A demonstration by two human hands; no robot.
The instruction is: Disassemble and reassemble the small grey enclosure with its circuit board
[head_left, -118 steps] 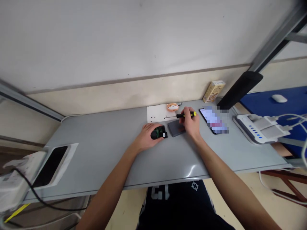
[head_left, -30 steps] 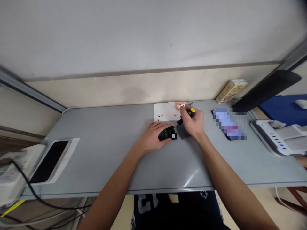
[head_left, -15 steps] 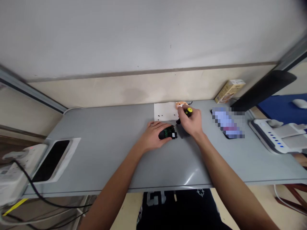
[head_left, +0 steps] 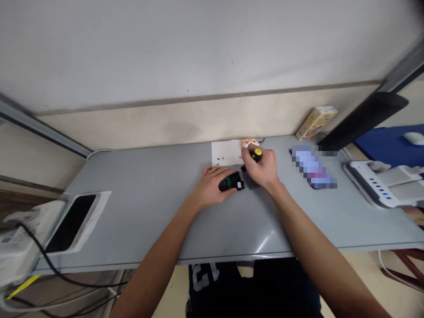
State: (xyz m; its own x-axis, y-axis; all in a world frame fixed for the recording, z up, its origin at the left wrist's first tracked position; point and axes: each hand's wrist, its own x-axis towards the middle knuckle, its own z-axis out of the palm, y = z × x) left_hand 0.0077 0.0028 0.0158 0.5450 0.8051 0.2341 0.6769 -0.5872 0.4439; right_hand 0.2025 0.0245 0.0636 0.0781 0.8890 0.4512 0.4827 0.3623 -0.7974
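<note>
black screwdriver [head_left: 251,160] tilted in right hand [head_left: 263,171].

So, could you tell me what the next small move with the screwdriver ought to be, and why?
Probably turn it in place: the right hand holds the screwdriver tilted, tip down at the small black device, whose green board shows, while the left hand steadies it on the table.
</note>
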